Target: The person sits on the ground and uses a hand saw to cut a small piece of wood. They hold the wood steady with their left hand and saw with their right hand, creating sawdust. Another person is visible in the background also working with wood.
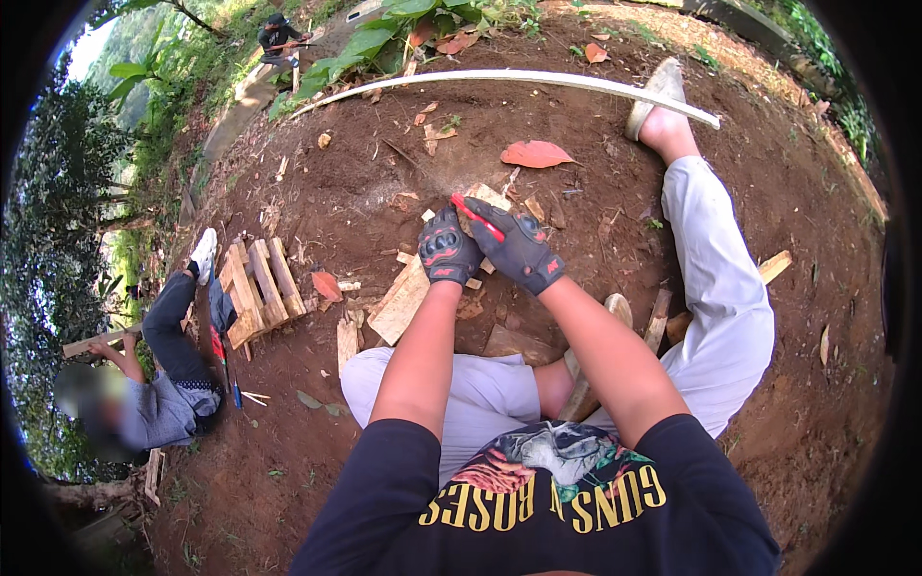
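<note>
Both my hands wear black gloves with red marks and meet in front of my lap. My right hand (520, 252) is closed round a slim red tool (479, 219) whose exact kind I cannot make out; its tip points up and left. Right beside it, my left hand (449, 248) is closed with its fingers curled down, and what lies under them is hidden. A pale wood piece (488, 198) shows just beyond the hands. A light wooden board (401, 300) lies on the soil below my left hand.
A slatted wooden frame (261, 286) stands left, near a seated person (158, 408) holding a wood strip. A long pale strip (509, 76) arcs across the far side by my foot. Wood scraps and a red leaf (536, 155) lie on brown soil. Another person (279, 38) is far back.
</note>
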Demonstrator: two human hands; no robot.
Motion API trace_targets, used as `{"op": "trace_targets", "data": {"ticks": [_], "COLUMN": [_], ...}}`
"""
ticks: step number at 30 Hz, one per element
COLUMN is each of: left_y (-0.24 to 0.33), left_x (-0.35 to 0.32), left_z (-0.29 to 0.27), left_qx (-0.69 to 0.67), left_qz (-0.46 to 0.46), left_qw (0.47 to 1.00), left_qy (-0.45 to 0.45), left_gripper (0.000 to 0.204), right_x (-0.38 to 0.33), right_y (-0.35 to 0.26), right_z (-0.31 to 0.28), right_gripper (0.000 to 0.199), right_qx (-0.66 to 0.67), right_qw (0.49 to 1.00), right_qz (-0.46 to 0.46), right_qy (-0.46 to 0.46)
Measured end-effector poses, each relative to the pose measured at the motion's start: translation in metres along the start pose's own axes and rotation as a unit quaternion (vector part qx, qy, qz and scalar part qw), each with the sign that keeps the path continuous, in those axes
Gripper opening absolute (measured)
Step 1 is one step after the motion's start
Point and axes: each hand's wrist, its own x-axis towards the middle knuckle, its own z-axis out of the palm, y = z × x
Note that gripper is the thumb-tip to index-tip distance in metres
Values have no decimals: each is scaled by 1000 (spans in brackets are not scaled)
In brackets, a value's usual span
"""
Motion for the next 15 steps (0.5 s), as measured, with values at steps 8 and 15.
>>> {"op": "trace_targets", "data": {"ticks": [8,15], "left_y": [18,12], "left_x": [-3,-4], "left_z": [-29,-19], "left_qx": [4,13], "left_qz": [-33,0], "left_qw": [999,999], "left_qy": [-36,-35], "left_gripper": [103,108], "right_x": [-144,-191], "right_y": [-60,-108], "right_z": [-92,-127], "right_gripper": [46,46], "right_qx": [-97,-165], "right_qw": [991,984], "right_qz": [96,69], "right_qy": [-12,2]}}
